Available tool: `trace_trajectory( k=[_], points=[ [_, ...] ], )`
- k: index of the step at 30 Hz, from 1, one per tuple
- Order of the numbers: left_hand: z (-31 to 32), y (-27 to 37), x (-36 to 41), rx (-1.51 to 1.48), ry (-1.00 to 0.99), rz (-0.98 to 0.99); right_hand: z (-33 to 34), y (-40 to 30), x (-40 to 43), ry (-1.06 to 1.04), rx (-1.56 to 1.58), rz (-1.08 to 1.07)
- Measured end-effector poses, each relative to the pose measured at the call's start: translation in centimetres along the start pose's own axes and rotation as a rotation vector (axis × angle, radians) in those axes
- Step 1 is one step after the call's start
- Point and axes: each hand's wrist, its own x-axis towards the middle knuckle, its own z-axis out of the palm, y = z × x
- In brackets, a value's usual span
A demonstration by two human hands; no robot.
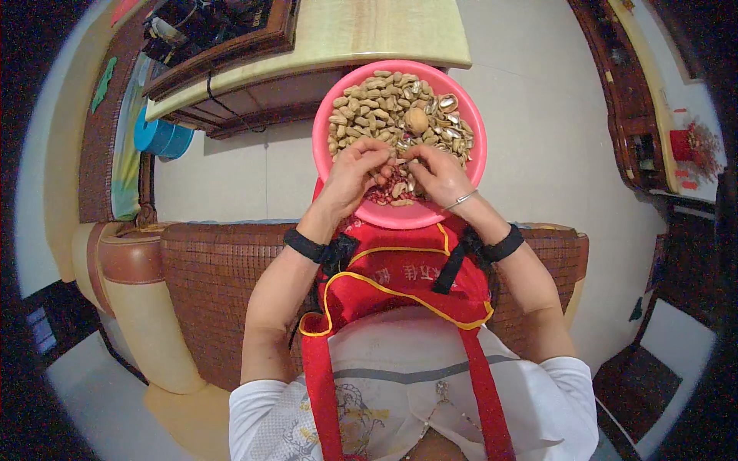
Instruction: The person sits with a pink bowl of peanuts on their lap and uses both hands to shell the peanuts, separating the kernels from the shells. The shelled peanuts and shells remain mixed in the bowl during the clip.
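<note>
A pink plastic basin rests near my lap. Unshelled peanuts fill its far left side, and cracked shells lie at the right around a round brown object. Red-skinned peanut kernels are heaped at the near side, with a few pods on them. Over the basin's middle, my left hand pinches a small peanut piece at its fingertips. My right hand, with a bracelet at the wrist, has its fingertips close by, bent around something small, perhaps a bit of shell; the fingers partly hide it.
A stone-topped table stands beyond the basin, bearing a wood-framed tray. At the left is a blue round stool or container. The sofa with a woven mat is under me. A red apron covers my lap.
</note>
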Motion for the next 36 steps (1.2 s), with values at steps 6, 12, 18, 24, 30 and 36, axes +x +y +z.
trace_trajectory(
  k=[6,12,18,24,30,36],
  points=[
    [-0.1,0.0,0.2,-0.236,0.137,0.217,1.9,1.2,0.8,-0.012,-0.241,-0.120],
    [-0.2,0.3,0.0,-0.244,0.092,0.183,3.1,0.5,1.0,-0.040,-0.296,-0.099],
    [-0.2,0.9,-0.3,-0.221,0.079,0.190,2.3,-0.4,0.4,-0.245,-0.468,-0.053],
    [0.8,1.7,-0.7,-0.043,0.189,0.173,1.8,-0.4,0.2,-0.155,-0.327,-0.085],
    [0.0,1.8,0.0,0.386,0.045,0.099,-0.2,-0.5,0.2,-0.074,-0.316,-0.036],
    [0.6,0.9,0.4,1.108,-0.153,0.182,-0.8,0.1,-0.6,-0.318,-0.348,-0.094]
  ],
)
